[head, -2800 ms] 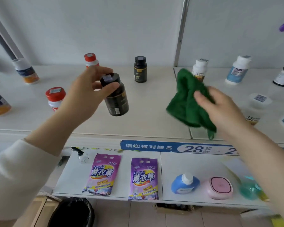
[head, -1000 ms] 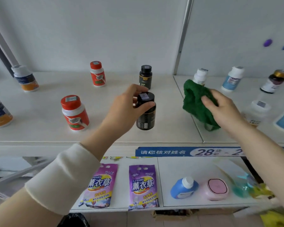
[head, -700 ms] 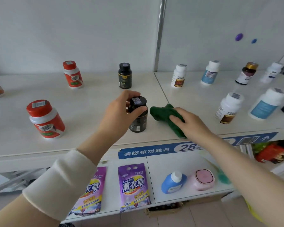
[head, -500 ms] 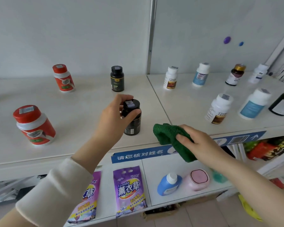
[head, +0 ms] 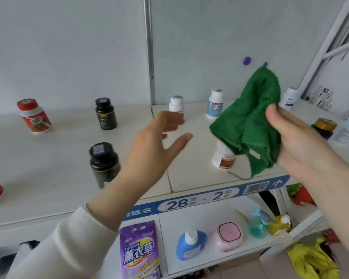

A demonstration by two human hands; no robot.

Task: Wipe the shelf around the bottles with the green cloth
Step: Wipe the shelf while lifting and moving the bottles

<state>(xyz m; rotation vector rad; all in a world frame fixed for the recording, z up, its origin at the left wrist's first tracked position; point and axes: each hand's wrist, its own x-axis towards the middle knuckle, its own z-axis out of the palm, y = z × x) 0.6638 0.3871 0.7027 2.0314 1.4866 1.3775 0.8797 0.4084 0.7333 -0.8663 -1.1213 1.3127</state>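
My right hand (head: 296, 143) holds the green cloth (head: 250, 125) up in the air above the right half of the white shelf (head: 58, 164). The cloth hangs in front of a white bottle with a brown label (head: 223, 158) and hides its top. My left hand (head: 159, 141) is open in mid-air, fingers spread, just right of the black bottle (head: 104, 164) that stands near the shelf's front edge. Further back stand another black bottle (head: 105, 113), a red-capped bottle (head: 34, 115) and two white bottles (head: 176, 103) (head: 215, 103).
More bottles stand at the far right, among them a dark one with a gold cap (head: 323, 127). A blue label strip (head: 199, 200) runs along the shelf's front edge. The lower shelf holds a purple detergent bag (head: 139, 250), a blue bottle (head: 190, 244) and a pink box (head: 228, 236).
My left hand has let go of the black bottle, which now stands on the shelf, and moved right. My right hand has lifted the cloth off the shelf's front edge.
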